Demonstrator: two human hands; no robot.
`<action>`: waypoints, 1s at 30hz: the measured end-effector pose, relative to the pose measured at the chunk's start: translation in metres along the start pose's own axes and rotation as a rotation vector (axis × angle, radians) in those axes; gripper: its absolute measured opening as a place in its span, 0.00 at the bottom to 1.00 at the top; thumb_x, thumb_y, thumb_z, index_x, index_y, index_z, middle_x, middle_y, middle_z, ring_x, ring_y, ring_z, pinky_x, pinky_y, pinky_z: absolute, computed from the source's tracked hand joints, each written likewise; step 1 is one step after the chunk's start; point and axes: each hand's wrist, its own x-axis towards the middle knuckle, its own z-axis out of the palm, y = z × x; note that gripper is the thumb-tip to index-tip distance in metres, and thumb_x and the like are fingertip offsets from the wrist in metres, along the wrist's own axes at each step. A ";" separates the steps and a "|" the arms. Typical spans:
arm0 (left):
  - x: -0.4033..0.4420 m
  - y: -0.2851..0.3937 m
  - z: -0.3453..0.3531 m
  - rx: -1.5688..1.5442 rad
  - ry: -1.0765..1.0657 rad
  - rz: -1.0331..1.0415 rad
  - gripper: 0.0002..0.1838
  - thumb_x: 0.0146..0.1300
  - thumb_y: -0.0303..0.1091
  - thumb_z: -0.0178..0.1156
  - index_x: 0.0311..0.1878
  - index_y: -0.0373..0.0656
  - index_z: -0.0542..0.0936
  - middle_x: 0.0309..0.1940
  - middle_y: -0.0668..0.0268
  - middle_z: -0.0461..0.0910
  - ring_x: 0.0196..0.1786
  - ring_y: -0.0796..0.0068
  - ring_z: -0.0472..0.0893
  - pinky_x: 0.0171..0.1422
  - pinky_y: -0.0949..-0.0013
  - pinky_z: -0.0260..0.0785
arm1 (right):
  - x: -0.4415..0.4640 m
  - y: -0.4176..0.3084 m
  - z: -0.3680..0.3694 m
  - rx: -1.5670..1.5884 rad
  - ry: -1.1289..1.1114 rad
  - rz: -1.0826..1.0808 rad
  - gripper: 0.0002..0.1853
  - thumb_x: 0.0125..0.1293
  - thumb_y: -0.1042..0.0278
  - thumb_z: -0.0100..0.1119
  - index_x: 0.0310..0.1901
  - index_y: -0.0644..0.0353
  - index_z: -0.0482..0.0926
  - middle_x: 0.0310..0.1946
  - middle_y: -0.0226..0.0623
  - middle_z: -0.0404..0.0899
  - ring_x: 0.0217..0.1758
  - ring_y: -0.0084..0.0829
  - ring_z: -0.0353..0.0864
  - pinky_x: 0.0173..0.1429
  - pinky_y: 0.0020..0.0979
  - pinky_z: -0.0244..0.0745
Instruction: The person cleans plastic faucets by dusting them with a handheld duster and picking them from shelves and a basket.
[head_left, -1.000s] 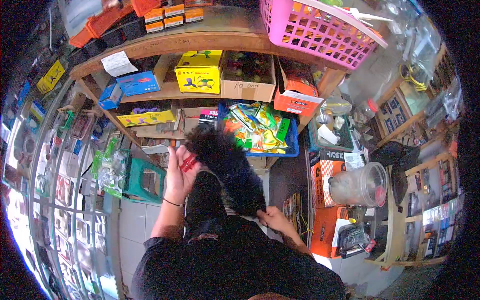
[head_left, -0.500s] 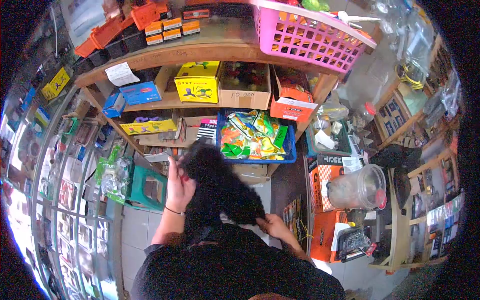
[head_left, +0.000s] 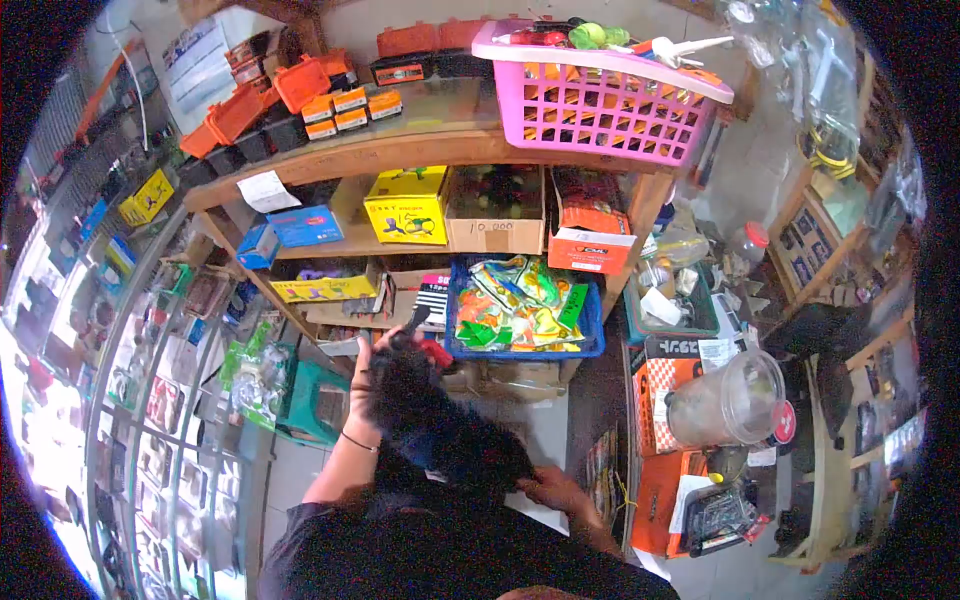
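A black feather duster (head_left: 440,415) with a fluffy body lies slantwise across the front of my dark top. My left hand (head_left: 363,395) is closed around its upper left end, with the fingers partly hidden behind the feathers. A dark stub sticks up there, beside a small red part (head_left: 436,352). At the lower right end of the duster, my right hand (head_left: 548,490) pinches the feathers. Just beyond the duster, a blue basket (head_left: 525,353) holds colourful plastic packets (head_left: 520,305).
Wooden shelving (head_left: 430,145) carries a yellow box (head_left: 408,205), cardboard boxes and a pink basket (head_left: 600,75). Glass display shelves (head_left: 150,430) line the left. A green plastic stool (head_left: 318,395) stands low at left. On the right are a clear jar (head_left: 725,398) and orange boxes (head_left: 665,500).
The view has tilted up, so the shelves sit lower in the picture. A dark stub and a red part now show at the duster's upper end. Both hands keep hold of it.
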 end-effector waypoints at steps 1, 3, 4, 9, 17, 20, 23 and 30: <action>-0.002 0.002 -0.001 0.010 0.000 0.012 0.28 0.65 0.53 0.35 0.54 0.38 0.64 0.49 0.58 0.71 0.47 0.67 0.73 0.49 0.66 0.69 | 0.001 -0.002 0.000 0.014 0.037 0.031 0.19 0.60 0.52 0.52 0.22 0.60 0.73 0.14 0.25 0.66 0.17 0.18 0.60 0.21 0.25 0.57; -0.010 0.007 -0.003 0.163 -0.006 0.073 0.28 0.64 0.53 0.35 0.56 0.39 0.63 0.49 0.56 0.71 0.50 0.63 0.72 0.55 0.60 0.64 | 0.012 0.015 0.004 0.145 0.017 -0.016 0.19 0.59 0.51 0.53 0.23 0.60 0.74 0.14 0.25 0.67 0.17 0.19 0.62 0.21 0.26 0.58; -0.015 0.010 -0.004 0.241 -0.004 0.104 0.28 0.64 0.53 0.36 0.57 0.40 0.62 0.50 0.55 0.70 0.52 0.62 0.71 0.58 0.57 0.61 | 0.016 0.013 0.006 0.185 0.009 -0.021 0.19 0.59 0.50 0.53 0.23 0.59 0.74 0.14 0.26 0.67 0.17 0.19 0.63 0.22 0.26 0.59; -0.026 0.026 -0.010 0.133 -0.088 0.095 0.28 0.65 0.51 0.34 0.57 0.36 0.62 0.49 0.54 0.71 0.54 0.62 0.70 0.58 0.57 0.62 | 0.035 0.006 0.008 -0.098 -0.032 -0.281 0.20 0.60 0.50 0.51 0.21 0.59 0.73 0.15 0.26 0.68 0.16 0.20 0.63 0.23 0.25 0.58; -0.040 0.029 -0.012 0.119 -0.015 0.147 0.28 0.64 0.51 0.39 0.55 0.34 0.65 0.48 0.56 0.72 0.53 0.63 0.71 0.59 0.60 0.60 | 0.049 0.044 0.029 -0.041 -0.274 -0.165 0.15 0.62 0.56 0.49 0.27 0.59 0.71 0.13 0.24 0.62 0.16 0.19 0.59 0.22 0.24 0.54; -0.049 0.034 -0.007 0.224 0.016 0.211 0.26 0.65 0.49 0.39 0.55 0.35 0.64 0.48 0.55 0.72 0.52 0.63 0.72 0.55 0.63 0.66 | 0.017 0.008 0.028 0.293 -0.095 0.048 0.13 0.62 0.59 0.49 0.27 0.59 0.70 0.13 0.24 0.61 0.16 0.19 0.58 0.21 0.24 0.54; -0.053 0.055 -0.009 0.267 0.005 0.223 0.27 0.65 0.50 0.38 0.55 0.35 0.63 0.48 0.54 0.71 0.51 0.59 0.72 0.53 0.58 0.67 | 0.022 0.004 0.037 0.155 -0.100 -0.099 0.12 0.62 0.60 0.50 0.29 0.60 0.71 0.12 0.26 0.63 0.16 0.19 0.61 0.21 0.25 0.57; -0.055 0.103 -0.061 0.172 -0.039 0.119 0.25 0.66 0.49 0.34 0.55 0.39 0.66 0.50 0.58 0.71 0.53 0.64 0.70 0.60 0.61 0.60 | 0.049 -0.009 0.103 0.445 0.076 -0.110 0.17 0.62 0.57 0.50 0.19 0.57 0.71 0.12 0.26 0.66 0.14 0.18 0.60 0.19 0.25 0.57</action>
